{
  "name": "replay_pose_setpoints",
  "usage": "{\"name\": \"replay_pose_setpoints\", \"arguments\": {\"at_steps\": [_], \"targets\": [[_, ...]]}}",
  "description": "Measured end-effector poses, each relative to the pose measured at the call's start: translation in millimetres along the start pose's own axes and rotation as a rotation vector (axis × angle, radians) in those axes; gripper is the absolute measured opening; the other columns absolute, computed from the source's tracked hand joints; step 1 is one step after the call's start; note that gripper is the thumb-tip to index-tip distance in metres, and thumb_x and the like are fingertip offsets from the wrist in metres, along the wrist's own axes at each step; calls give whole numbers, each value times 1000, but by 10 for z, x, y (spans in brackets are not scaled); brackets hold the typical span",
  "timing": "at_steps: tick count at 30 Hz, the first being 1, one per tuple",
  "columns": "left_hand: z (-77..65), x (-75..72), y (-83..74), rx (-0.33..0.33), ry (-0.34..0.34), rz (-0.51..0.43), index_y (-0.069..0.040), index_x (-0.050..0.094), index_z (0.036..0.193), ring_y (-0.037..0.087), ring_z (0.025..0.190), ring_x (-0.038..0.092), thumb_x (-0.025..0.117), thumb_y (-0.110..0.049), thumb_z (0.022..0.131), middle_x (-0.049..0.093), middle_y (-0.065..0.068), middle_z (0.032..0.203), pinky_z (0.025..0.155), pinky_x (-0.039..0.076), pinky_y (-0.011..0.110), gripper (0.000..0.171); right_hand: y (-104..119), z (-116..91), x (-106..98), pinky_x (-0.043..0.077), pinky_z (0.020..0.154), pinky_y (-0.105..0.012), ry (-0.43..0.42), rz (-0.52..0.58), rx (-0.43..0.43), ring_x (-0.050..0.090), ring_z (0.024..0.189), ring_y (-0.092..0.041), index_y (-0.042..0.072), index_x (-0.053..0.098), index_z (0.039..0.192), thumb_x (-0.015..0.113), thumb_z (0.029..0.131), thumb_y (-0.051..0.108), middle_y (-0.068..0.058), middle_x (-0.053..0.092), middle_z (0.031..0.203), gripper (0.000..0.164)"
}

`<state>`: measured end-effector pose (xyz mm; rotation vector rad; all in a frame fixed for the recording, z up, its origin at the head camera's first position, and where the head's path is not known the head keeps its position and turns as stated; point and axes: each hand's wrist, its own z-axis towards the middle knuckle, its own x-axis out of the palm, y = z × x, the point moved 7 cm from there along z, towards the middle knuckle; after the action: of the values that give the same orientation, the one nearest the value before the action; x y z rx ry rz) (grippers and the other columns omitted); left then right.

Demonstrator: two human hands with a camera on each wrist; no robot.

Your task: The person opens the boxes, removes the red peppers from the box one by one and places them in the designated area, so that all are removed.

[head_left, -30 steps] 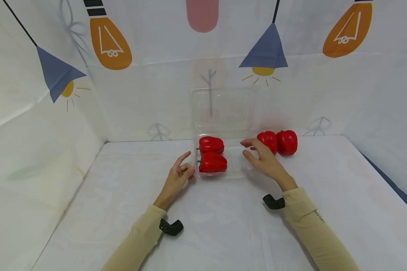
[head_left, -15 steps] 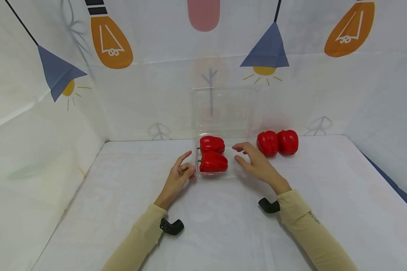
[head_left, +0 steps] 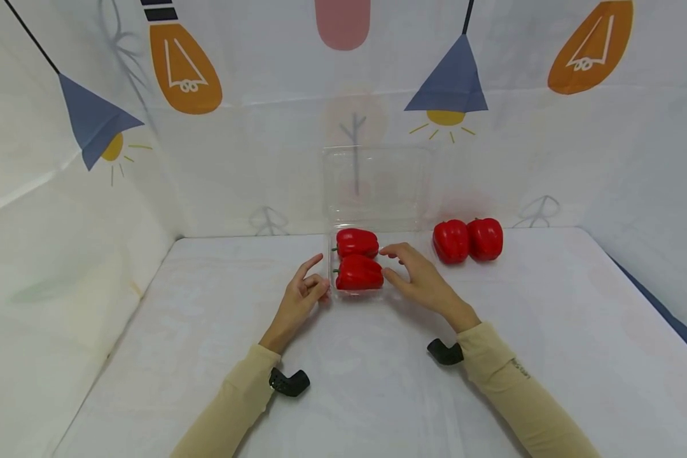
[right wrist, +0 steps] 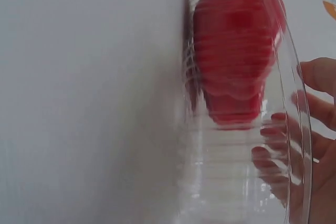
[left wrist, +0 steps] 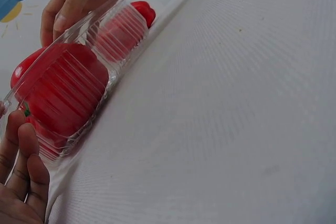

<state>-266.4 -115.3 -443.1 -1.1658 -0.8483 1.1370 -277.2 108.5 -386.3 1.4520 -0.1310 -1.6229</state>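
A clear plastic clamshell box stands with its lid raised against the back wall. Two red bell peppers lie in its left half, the front pepper and the rear pepper, stems to the left. My left hand is at the box's left end; in the left wrist view its loosely bent fingertips are by the green stem. Over the box, my right hand has its fingers spread around the peppers' right ends, thumb close to the front one. The right wrist view shows these fingers through the plastic wall.
To the right of the box, two more red bell peppers stand side by side, a nearer one and a farther one. A white cloth covers the table. The printed back wall rises right behind the box.
My right hand has moved left, from beside the two outer peppers across the box to the peppers inside. The left hand stays in place.
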Motion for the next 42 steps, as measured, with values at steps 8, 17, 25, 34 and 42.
{"name": "replay_pose_setpoints", "arguments": {"at_steps": [8, 17, 25, 34, 42], "targets": [[1, -1, -4, -1, 0, 7, -8, 28, 147, 16, 71, 59, 56, -6, 93, 54, 33, 92, 71, 53, 20, 60, 84, 26, 88, 47, 99, -45, -18, -51, -20, 46, 125, -23, 15, 45, 133, 63, 90, 27, -2, 46, 135, 49], [-6, -14, -5, -14, -12, 18, -7, 28, 147, 11, 73, 59, 54, -6, 95, 55, 32, 94, 73, 54, 19, 59, 174, 35, 177, 46, 101, -43, -22, -133, -41, 45, 128, -20, 18, 44, 135, 62, 90, 33, -1, 45, 139, 50], [-13, 7, -46, 12, -6, -17, -4, 28, 146, 10, 73, 58, 53, -4, 95, 53, 34, 91, 71, 52, 18, 58, 214, 48, 226, 47, 98, -44, 6, -128, -47, 49, 123, -20, 18, 46, 135, 64, 89, 36, -1, 50, 133, 52], [-6, 16, -38, -2, -1, -21, -5, 29, 146, 16, 69, 60, 56, -4, 94, 55, 35, 91, 69, 54, 21, 59, 262, 63, 249, 49, 97, -43, 23, -128, -35, 50, 121, -22, 19, 46, 135, 65, 88, 37, -3, 49, 135, 53], [-12, 12, -37, 10, 7, -6, -5, 28, 147, 14, 68, 60, 57, -5, 93, 55, 35, 90, 68, 53, 21, 60, 252, 63, 254, 48, 98, -44, 43, -120, -14, 48, 124, -23, 21, 45, 136, 65, 88, 37, -4, 48, 138, 54]]}}
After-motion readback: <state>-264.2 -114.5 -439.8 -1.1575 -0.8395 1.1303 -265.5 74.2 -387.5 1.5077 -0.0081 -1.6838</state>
